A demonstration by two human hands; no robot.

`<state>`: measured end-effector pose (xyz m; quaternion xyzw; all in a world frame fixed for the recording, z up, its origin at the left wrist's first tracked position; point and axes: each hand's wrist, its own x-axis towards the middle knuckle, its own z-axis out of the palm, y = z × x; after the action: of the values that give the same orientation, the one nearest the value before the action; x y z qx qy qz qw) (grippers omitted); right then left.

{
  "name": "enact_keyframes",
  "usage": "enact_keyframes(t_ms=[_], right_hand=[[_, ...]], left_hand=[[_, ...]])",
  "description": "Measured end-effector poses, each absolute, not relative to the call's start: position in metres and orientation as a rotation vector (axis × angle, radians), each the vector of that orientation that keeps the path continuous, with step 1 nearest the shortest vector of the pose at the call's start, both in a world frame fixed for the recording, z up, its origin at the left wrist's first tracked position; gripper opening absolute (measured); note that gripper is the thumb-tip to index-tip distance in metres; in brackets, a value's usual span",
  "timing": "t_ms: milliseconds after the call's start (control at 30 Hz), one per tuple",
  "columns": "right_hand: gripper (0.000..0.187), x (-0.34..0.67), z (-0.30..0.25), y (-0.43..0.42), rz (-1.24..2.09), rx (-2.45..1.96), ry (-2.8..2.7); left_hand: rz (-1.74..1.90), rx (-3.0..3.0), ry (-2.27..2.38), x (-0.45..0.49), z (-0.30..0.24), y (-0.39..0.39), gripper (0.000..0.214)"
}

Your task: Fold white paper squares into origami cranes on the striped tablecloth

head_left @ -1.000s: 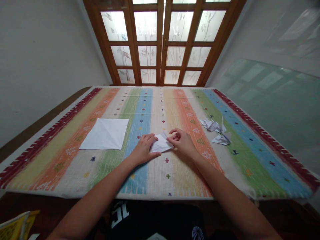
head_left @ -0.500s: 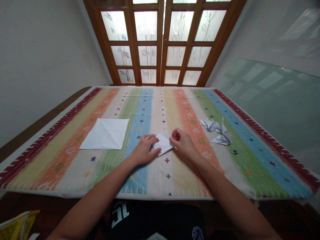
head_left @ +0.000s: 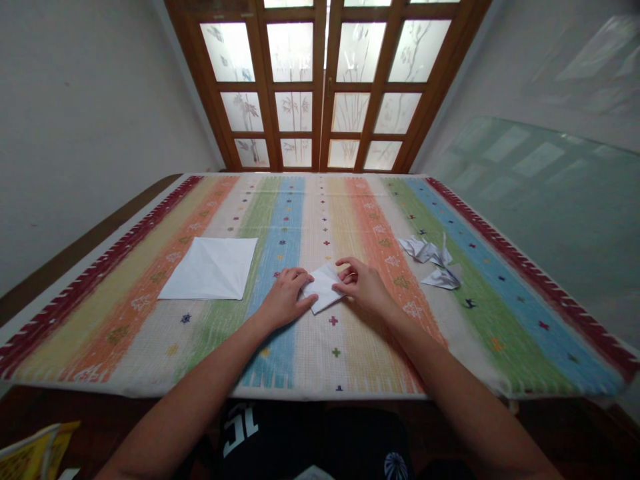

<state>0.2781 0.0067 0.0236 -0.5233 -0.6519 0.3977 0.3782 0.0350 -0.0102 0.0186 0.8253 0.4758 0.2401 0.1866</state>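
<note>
A small folded white paper [head_left: 323, 290] lies flat on the striped cloth in front of me. My left hand [head_left: 283, 300] presses on its left edge with curled fingers. My right hand [head_left: 364, 285] rests on its right edge, fingers bent and pinching the fold. A larger creased white sheet [head_left: 211, 268] lies flat to the left, apart from both hands.
Two or three folded paper figures [head_left: 434, 264] sit on the cloth at the right. The striped tablecloth [head_left: 150, 320] covers the whole table. Wooden glass-paned doors [head_left: 320, 87] stand beyond the far edge. Something yellow [head_left: 30, 453] lies on the floor at the lower left.
The small paper has been turned and flattened between my hands. My right hand has shifted slightly left onto its edge. The left hand has stayed in place.
</note>
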Motion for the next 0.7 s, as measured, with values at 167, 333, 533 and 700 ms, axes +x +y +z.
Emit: enact_keyframes(t_ms=[167,333,533,700], right_hand=[[0.065,0.281,0.026,0.005,1.047,-1.325,-1.791],[0.068,0.277,0.033,-0.001,0.891,-1.346,-1.973],[0.057,0.277,0.035,-0.001,0.87,-1.347,-1.962],[0.044,0.281,0.034,0.002,0.969,-1.325,-1.779]], left_hand=[[0.7,2.331,1.34,0.035,0.018,-0.01,0.027],[0.711,2.322,1.314,0.035,0.018,-0.011,0.028],[0.723,2.31,1.332,0.036,0.018,-0.01,0.027],[0.735,2.295,1.319,0.037,0.02,-0.012,0.028]])
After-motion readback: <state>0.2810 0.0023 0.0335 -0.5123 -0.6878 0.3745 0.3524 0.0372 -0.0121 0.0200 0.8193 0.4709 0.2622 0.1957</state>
